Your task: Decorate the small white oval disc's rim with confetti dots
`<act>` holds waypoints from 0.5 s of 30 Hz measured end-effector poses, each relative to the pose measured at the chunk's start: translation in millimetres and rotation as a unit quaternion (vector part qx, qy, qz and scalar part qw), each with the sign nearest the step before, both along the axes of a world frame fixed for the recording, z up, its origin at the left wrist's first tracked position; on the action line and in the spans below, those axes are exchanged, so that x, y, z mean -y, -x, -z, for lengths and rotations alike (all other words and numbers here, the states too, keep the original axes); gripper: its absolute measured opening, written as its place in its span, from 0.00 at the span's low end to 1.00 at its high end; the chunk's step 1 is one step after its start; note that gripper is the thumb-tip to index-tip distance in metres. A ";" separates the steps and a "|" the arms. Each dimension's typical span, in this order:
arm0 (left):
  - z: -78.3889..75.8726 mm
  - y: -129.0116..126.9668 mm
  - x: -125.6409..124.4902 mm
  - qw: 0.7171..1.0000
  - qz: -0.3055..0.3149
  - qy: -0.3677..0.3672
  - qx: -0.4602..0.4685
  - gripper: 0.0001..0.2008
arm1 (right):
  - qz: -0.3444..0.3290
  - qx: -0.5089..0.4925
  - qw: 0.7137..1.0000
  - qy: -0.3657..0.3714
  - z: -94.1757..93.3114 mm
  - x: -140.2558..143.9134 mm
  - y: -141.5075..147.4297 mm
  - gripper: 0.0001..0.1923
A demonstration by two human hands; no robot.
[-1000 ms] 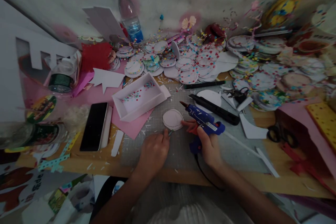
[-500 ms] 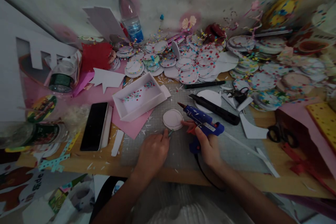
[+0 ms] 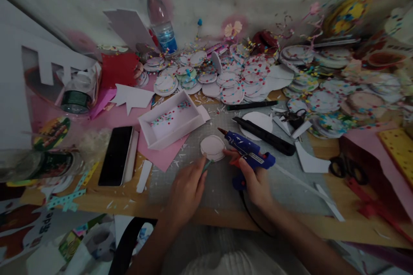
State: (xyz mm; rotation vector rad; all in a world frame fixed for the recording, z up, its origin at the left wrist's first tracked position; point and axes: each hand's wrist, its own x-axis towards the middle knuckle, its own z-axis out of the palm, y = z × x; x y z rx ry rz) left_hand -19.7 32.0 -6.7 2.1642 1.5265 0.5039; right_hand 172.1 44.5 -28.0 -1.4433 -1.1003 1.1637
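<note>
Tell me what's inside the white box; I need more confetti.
The white box holds scattered coloured confetti dots on its floor, mostly toward its far end. Its near wall hides the floor strip just behind it.

One glue gun (image 3: 248, 154), one phone (image 3: 116, 155), one water bottle (image 3: 159, 19), one white tray (image 3: 171, 119).

We see a dim, grainy view with no glare or hard shadows. Edges bend and smear from wide-angle distortion, the far right clutter blurs, and only the centre stays fairly sharp.
</note>
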 end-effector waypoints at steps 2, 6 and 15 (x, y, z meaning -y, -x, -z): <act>3.0 0.5 0.3 1.000 -0.011 -0.001 -0.004 0.19 | -0.003 0.002 1.000 0.002 0.1 -0.1 -0.1 0.18; 5.4 4.0 2.1 1.000 -0.017 -0.013 -0.014 0.13 | -0.009 0.005 1.000 -0.002 1.9 0.2 -0.8 0.18; 4.5 3.1 -2.0 0.996 0.019 -0.043 -0.077 0.14 | -0.017 0.007 1.000 -0.008 5.7 3.0 -0.9 0.16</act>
